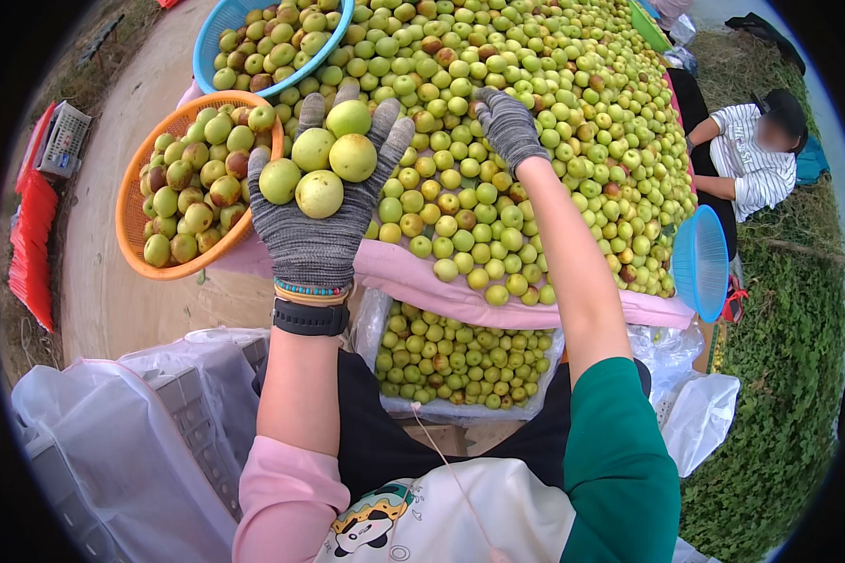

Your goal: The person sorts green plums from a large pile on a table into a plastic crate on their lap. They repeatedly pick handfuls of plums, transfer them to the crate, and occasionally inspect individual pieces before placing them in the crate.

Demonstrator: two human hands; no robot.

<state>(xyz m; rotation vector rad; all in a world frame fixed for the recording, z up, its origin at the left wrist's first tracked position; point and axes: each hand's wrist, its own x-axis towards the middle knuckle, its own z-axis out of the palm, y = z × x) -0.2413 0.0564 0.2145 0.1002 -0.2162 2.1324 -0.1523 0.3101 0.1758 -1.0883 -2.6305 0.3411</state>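
My left hand (pixel 317 204), in a grey knit glove, is palm up with several green jujube fruits (pixel 353 157) resting on the palm and fingers. It is beside an orange plastic basket (pixel 128 243) of green and reddish-brown fruits. My right hand (pixel 510 127), gloved alike, reaches palm down over the large heap of fruits (pixel 605 141); a fruit shows at its fingertips, but whether it is gripped I cannot tell. A blue basket (pixel 203 60) of fruits stands behind the orange one. Below the pink padded edge (pixel 422 281), a plastic-lined container (pixel 465 413) holds more fruits.
An empty-looking blue basket (pixel 701 264) leans at the heap's right edge. Another person (pixel 753 151) sits on the right. Crates under translucent sheeting (pixel 113 436) stand at lower left. Red bags (pixel 32 246) and a grey crate (pixel 65 139) lie farther left.
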